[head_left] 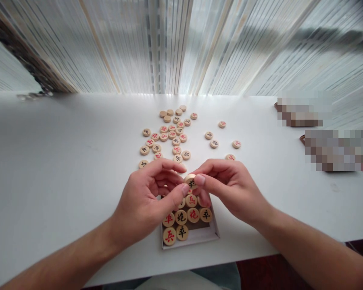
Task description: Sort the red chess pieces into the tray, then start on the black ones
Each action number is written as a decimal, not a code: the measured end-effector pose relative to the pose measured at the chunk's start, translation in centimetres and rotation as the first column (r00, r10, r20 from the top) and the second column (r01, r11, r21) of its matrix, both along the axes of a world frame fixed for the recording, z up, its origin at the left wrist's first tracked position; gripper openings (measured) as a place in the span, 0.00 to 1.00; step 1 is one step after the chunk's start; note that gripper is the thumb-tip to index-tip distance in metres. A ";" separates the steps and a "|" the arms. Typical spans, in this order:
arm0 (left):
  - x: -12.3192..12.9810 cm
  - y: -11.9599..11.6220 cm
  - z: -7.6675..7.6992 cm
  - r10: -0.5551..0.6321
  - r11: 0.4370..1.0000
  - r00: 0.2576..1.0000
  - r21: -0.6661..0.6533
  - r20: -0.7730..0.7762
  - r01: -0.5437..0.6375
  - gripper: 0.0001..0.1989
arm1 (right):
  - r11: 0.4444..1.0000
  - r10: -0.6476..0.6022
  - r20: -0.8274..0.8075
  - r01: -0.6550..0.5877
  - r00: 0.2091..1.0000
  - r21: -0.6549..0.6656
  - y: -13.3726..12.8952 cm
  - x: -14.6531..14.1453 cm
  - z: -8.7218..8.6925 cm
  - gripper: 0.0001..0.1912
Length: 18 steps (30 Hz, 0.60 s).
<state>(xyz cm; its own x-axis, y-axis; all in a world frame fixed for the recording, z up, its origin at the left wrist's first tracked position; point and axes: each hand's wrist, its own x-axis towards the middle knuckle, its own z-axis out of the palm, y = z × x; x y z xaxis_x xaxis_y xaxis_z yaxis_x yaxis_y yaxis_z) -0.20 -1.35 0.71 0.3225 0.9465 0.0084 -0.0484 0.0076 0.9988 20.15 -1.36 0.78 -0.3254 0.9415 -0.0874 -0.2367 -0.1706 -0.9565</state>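
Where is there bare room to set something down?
Bare: the white tabletop left of the scattered round wooden pieces, and between the rightmost loose piece and two brown-edged blurred-out items. The shallow pale box has a gap right of its nearest row. Crowded: past the left hand and right hand, where pieces cluster, and the box's far part beneath them.

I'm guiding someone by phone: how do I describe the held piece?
On the white table, find the shallow box. Above its far part, between the left hand and right hand, is a round, black-marked piece, the only one held up.
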 end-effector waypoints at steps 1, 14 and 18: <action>0.0 0.0 0.0 0.001 1.000 1.000 -0.001 0.020 -0.001 0.11 | 1.000 0.009 -0.015 -0.010 1.000 -0.016 0.1 0.1 -0.1 0.08; 0.0 0.3 0.8 -0.061 0.987 0.989 -0.141 0.136 0.080 0.10 | 0.952 0.111 -0.251 -0.176 0.962 -0.252 0.5 0.5 -0.2 0.09; -0.2 0.4 0.6 -0.083 0.979 0.981 -0.169 0.176 0.114 0.10 | 0.951 0.107 -0.256 -0.174 0.961 -0.255 0.5 0.5 -0.1 0.10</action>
<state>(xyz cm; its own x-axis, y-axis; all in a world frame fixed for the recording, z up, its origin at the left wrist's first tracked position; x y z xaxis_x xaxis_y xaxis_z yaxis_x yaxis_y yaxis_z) -0.42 -0.95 1.30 0.4225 0.9013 -0.0956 -0.2044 0.1975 0.9588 20.65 -0.90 0.72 -0.4954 0.8353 -0.2386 -0.4046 -0.4649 -0.7875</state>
